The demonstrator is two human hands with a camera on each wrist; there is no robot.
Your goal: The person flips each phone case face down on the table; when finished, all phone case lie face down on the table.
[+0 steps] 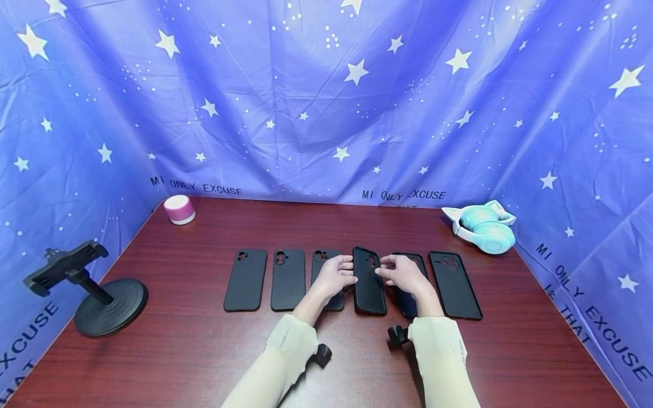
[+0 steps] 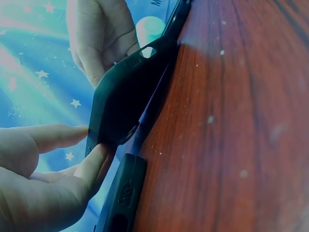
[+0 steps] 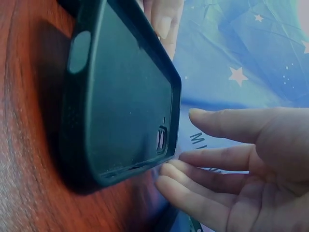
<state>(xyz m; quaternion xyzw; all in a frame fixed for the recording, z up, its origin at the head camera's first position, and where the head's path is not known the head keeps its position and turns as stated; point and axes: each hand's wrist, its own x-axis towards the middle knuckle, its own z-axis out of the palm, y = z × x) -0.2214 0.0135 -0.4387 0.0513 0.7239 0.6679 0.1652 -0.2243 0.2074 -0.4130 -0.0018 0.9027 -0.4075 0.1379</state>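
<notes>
My left hand point(image 1: 333, 276) pinches the left long edge of a black phone case point(image 1: 365, 286) between thumb and fingers. The case stands tilted on that side, its hollow inside turned toward my right hand point(image 1: 407, 275). In the right wrist view, the right thumb and fingers spread apart close by the case's edge, with nothing between them. Under the left forearm and hand lies another black phone case point(image 1: 335, 304), partly covered. Below the right hand is a dark phone case point(image 1: 406, 304) with a bluish inside, also partly hidden.
Two black phone cases point(image 1: 245, 283) lie back up at the left of the row. A phone case point(image 1: 457, 289) with its hollow side up ends the row at right. Farther off are a phone stand point(image 1: 109, 306), a pink-and-white round object point(image 1: 179, 211) and cat-ear headphones point(image 1: 484, 229).
</notes>
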